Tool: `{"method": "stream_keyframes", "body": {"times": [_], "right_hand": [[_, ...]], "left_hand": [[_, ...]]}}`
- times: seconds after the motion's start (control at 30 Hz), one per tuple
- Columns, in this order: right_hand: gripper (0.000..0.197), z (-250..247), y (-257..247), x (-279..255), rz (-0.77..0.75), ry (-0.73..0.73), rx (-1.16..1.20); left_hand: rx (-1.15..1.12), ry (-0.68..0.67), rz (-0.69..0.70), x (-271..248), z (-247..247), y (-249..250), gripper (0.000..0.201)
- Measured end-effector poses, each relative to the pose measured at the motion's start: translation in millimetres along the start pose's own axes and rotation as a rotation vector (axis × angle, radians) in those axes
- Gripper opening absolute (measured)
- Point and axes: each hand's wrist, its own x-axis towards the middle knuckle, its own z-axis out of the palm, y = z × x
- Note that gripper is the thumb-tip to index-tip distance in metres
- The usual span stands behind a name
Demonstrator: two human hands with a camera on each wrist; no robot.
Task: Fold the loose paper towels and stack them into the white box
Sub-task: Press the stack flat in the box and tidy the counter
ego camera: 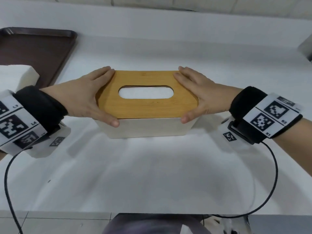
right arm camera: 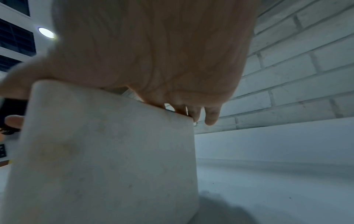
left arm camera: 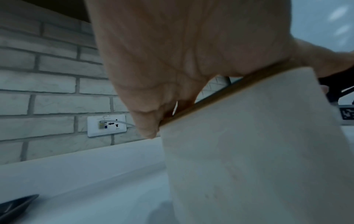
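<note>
White box (ego camera: 148, 128) at table (ego camera: 152, 174) centre, wooden lid (ego camera: 146, 105) seated on top. Left hand (ego camera: 87, 97) at 9 o'clock, right hand (ego camera: 197, 97) at 3 o'clock, each clasping a lid end, thumb near, fingers far. White paper visible through slot. Brown tray (ego camera: 33, 53) at 10 o'clock, beyond.

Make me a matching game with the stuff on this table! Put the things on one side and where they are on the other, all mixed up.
Things:
1. wooden lid
2. brown tray
3. left hand
4. paper towels

Places:
A. far left of the table
B. seen through the oval slot
C. on top of the white box
D. gripping the lid's left end

Pairs: 1-C, 2-A, 3-D, 4-B
</note>
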Motion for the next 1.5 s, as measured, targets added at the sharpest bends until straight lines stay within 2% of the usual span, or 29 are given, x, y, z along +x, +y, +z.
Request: {"method": "stream_keyframes", "body": {"times": [0.07,0.17,0.23,0.33,0.4,0.53,0.7,1.07,1.3,1.5], "right_hand": [[0.146,0.8,2.5,1.6,-0.034,-0.007,-0.061],[0.137,-3.3,1.8,2.7,-0.058,-0.021,-0.148],[0.113,-12.9,-5.2,0.9,-0.053,0.014,-0.147],[0.051,-27.7,-24.1,0.0,-0.130,0.133,-0.168],[0.032,-31.8,-37.8,7.0,-0.231,0.194,-0.226],[0.033,-33.6,-56.4,31.7,-0.287,0.144,-0.334],[0.030,-28.0,-50.1,42.2,-0.295,0.117,-0.211],[0.016,-13.4,-52.6,48.5,-0.396,0.233,-0.173],[0.016,-11.4,-54.1,50.8,-0.379,0.134,-0.235],[0.007,-14.3,-51.3,46.7,-0.343,0.191,-0.016]], "left_hand": [[0.069,0.014,0.041,4.8,-1.4,4.7,0.166],[0.184,0.034,0.129,16.5,-0.9,19.5,0.160],[0.181,0.047,0.163,23.7,3.3,24.9,0.154],[0.165,0.079,0.190,27.0,7.5,24.7,0.155],[0.140,0.095,0.173,25.8,7.4,24.4,0.149],[0.131,0.117,0.165,26.1,8.1,25.9,0.147],[0.127,0.112,0.146,27.0,8.4,25.5,0.150],[0.122,0.134,0.169,30.2,9.1,24.0,0.146],[0.123,0.127,0.168,30.5,8.2,24.6,0.148],[0.117,0.121,0.171,30.0,5.3,25.2,0.148]]}}
